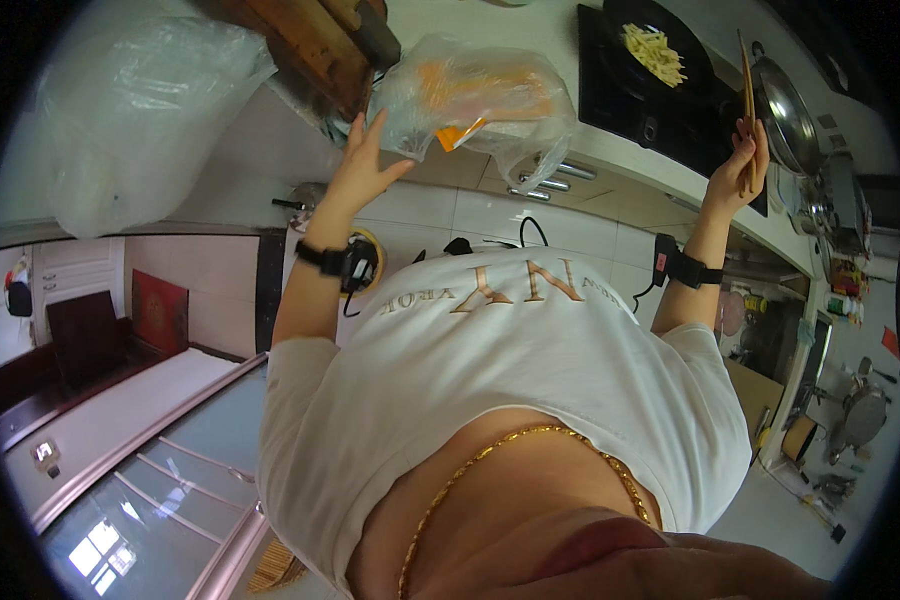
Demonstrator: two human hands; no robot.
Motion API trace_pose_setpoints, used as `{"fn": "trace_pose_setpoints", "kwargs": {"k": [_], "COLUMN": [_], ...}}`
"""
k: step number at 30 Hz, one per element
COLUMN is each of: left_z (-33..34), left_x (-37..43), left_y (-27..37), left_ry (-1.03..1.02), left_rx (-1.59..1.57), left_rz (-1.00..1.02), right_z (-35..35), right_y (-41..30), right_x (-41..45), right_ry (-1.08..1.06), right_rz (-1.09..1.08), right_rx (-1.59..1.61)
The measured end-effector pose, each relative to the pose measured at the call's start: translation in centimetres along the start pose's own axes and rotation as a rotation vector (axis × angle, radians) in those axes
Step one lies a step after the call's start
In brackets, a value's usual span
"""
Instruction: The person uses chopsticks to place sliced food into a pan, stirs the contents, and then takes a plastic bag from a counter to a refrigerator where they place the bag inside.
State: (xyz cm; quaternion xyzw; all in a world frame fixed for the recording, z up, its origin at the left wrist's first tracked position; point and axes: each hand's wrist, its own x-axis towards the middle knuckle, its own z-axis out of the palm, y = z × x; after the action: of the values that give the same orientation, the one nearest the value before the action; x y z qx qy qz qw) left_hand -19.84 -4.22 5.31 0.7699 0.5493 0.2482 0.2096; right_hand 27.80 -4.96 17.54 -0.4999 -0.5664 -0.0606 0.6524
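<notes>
My right hand [748,161] is closed around a pair of wooden chopsticks [747,90], whose tips point away from me beside the stove. Pale cut strips of food [654,54] lie in a black wok [690,37] on the black glass cooktop [596,90]. At the left, my left hand [367,161] has its fingers spread, close to the end of a wooden board [315,52] and to a clear plastic bag [487,82] with orange markings. It appears to hold nothing.
A large translucent plastic bag [157,120] hangs at the upper left. A shiny metal pan or lid [787,112] stands right of the cooktop. Drawer handles [547,182] show below the counter edge. A glass-paned door [172,487] is at lower left, and several pans hang far right.
</notes>
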Motion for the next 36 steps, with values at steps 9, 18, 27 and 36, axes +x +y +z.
{"fn": "trace_pose_setpoints", "kwargs": {"k": [9,18,27,36], "left_z": [6.6,-2.9,-6.5,-10.9], "left_x": [5.2,9.5,13.4,13.4], "left_y": [-0.9,3.5,10.0,17.1], "left_ry": [0.151,0.120,0.086,0.196], "left_rx": [0.123,-0.894,-1.081,-1.189], "left_rz": [-0.293,-0.189,-0.158,0.072], "right_z": [0.5,-1.2,-0.9,-0.1], "right_y": [-2.5,-0.2,4.9,0.3], "right_x": [-2.0,-4.6,-4.6,-2.5], "right_ry": [-0.203,-0.206,-0.446,-0.419], "right_rz": [-0.336,-0.071,-0.099,-0.254], "right_rx": [-0.112,-0.242,-0.348,-0.288]}}
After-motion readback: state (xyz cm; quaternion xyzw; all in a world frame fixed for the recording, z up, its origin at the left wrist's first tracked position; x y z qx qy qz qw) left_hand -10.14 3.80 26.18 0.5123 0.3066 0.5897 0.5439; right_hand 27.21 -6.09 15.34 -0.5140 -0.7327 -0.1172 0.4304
